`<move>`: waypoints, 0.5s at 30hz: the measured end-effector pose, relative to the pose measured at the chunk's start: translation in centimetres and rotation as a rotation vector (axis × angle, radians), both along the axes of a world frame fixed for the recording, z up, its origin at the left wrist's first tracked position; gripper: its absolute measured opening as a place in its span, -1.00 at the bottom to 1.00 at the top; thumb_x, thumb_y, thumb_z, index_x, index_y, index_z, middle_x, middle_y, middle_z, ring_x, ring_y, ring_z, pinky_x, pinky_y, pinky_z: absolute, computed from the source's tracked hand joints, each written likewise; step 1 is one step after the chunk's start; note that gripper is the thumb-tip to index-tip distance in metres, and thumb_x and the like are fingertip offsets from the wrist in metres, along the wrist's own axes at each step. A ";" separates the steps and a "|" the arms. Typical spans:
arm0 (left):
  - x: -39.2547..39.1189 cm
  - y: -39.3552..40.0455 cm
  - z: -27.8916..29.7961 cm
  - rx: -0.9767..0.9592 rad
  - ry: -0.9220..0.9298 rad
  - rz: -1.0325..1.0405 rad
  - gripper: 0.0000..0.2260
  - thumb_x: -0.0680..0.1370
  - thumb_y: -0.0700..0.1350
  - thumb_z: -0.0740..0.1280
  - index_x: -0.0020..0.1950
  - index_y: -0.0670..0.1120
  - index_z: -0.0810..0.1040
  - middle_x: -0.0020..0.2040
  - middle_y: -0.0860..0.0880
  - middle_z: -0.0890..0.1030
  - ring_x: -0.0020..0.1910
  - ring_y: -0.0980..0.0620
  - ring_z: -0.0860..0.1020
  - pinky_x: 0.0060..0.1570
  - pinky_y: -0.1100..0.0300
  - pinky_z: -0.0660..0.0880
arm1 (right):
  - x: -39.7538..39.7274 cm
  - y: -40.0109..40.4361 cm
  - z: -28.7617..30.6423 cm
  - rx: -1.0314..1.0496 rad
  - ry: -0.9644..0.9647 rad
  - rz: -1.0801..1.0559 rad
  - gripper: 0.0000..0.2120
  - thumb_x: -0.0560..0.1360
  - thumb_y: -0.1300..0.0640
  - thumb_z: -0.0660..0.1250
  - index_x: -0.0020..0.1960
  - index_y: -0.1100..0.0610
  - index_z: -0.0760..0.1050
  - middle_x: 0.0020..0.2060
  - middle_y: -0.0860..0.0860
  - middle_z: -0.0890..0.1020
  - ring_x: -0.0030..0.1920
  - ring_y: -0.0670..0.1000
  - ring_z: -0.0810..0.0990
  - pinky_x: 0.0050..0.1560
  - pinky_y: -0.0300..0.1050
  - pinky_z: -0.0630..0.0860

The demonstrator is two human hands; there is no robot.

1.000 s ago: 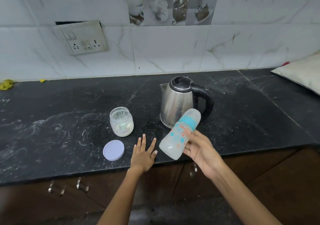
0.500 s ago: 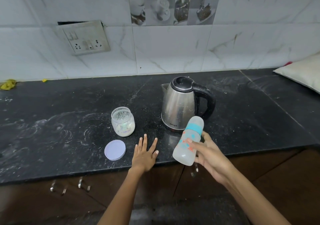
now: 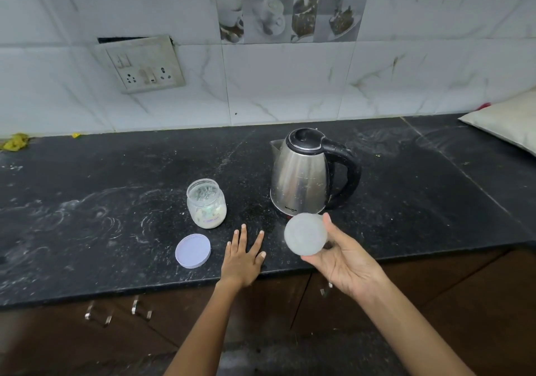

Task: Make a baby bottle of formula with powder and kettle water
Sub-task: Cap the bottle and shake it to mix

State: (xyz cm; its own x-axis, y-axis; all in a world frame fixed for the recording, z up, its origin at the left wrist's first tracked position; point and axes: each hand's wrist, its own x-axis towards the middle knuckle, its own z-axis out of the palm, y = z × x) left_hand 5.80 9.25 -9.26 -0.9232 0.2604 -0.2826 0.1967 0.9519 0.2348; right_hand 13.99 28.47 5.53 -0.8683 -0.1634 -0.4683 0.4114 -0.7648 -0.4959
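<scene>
Black stone surface (image 3: 87, 216), frame centre: right hand (image 3: 345, 262) grips the frosted plastic baby bottle (image 3: 305, 233) base-on — shake it firmly, cap-end away; left hand (image 3: 242, 256) lies flat, fingers (image 3: 243, 232) spread.

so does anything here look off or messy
Yes: the switch plate on the tiled wall sits crooked, with a dark gap above it. White powdery smears streak the black counter left of the open jar.
</scene>
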 end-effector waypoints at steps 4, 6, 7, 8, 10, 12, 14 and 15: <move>0.1 0.0 0.0 -0.006 0.000 -0.001 -0.51 0.67 0.11 -0.08 0.55 0.12 -0.21 0.56 -0.13 -0.32 0.55 -0.14 -0.28 0.50 -0.08 -0.17 | -0.3 -0.4 -0.8 0.530 0.278 -0.162 -0.18 0.25 0.15 0.54 0.33 -0.30 0.21 0.16 0.18 0.59 0.09 0.17 0.68 -0.24 0.19 0.65; 0.0 0.1 0.0 0.001 -0.002 -0.002 -0.50 0.67 0.11 -0.08 0.56 0.12 -0.21 0.56 -0.13 -0.32 0.55 -0.14 -0.28 0.50 -0.08 -0.17 | -0.4 -0.8 -1.1 0.542 0.304 -0.266 -0.15 0.25 0.15 0.54 0.30 -0.37 0.16 0.16 0.15 0.58 0.12 0.17 0.66 -0.19 0.25 0.64; 0.0 0.0 0.0 0.002 -0.005 -0.001 -0.50 0.67 0.09 -0.06 0.56 0.11 -0.20 0.55 -0.13 -0.33 0.55 -0.14 -0.28 0.50 -0.08 -0.17 | -0.2 -1.2 -1.4 0.520 0.297 -0.247 -0.15 0.25 0.16 0.53 0.31 -0.36 0.16 0.15 0.15 0.59 0.11 0.18 0.66 -0.18 0.28 0.64; 0.0 0.0 0.0 -0.010 -0.007 -0.007 -0.48 0.67 0.08 -0.03 0.56 0.10 -0.20 0.55 -0.14 -0.33 0.54 -0.14 -0.29 0.50 -0.08 -0.18 | 0.1 -1.8 -1.8 0.515 0.299 -0.178 -0.15 0.25 0.17 0.54 0.33 -0.34 0.18 0.12 0.15 0.62 0.08 0.19 0.68 -0.19 0.29 0.63; 0.1 -0.1 0.0 -0.053 -0.009 -0.028 -0.42 0.66 0.05 0.04 0.55 0.10 -0.25 0.54 -0.15 -0.36 0.54 -0.16 -0.31 0.50 -0.09 -0.18 | 0.9 -2.6 -2.6 0.541 0.340 0.000 -0.13 0.25 0.17 0.56 0.35 -0.33 0.19 0.06 0.15 0.66 0.04 0.18 0.69 -0.24 0.26 0.64; 0.1 -0.1 0.0 -0.038 -0.013 -0.020 -0.44 0.66 0.07 0.02 0.55 0.10 -0.24 0.54 -0.14 -0.36 0.54 -0.15 -0.31 0.50 -0.08 -0.19 | 0.6 -2.4 -2.7 0.527 0.371 -0.031 -0.17 0.31 0.22 0.53 0.35 -0.32 0.20 0.08 0.15 0.66 0.03 0.18 0.70 -0.24 0.26 0.63; 0.1 0.1 0.2 0.005 -0.012 0.008 -0.49 0.67 0.09 -0.04 0.56 0.11 -0.19 0.55 -0.12 -0.34 0.54 -0.13 -0.29 0.50 -0.06 -0.19 | -0.7 -1.5 -2.5 0.502 0.348 -0.178 -0.23 0.41 0.29 0.46 0.36 -0.30 0.18 0.10 0.11 0.63 0.03 0.15 0.70 -0.21 0.26 0.64; 0.1 0.1 0.2 0.012 -0.014 0.011 -0.50 0.67 0.08 -0.04 0.56 0.11 -0.19 0.55 -0.12 -0.34 0.54 -0.13 -0.29 0.50 -0.06 -0.19 | -1.1 -1.3 -2.4 0.508 0.340 -0.187 -0.24 0.43 0.29 0.45 0.37 -0.29 0.17 0.10 0.10 0.62 0.03 0.14 0.70 -0.19 0.27 0.64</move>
State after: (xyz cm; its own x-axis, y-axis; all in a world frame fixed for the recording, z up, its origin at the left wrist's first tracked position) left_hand 5.87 9.34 -9.08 -0.9220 0.2539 -0.2922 0.1832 0.9512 0.2484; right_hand 12.92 27.15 3.13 -0.9744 0.1753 -0.1407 0.0493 -0.4438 -0.8947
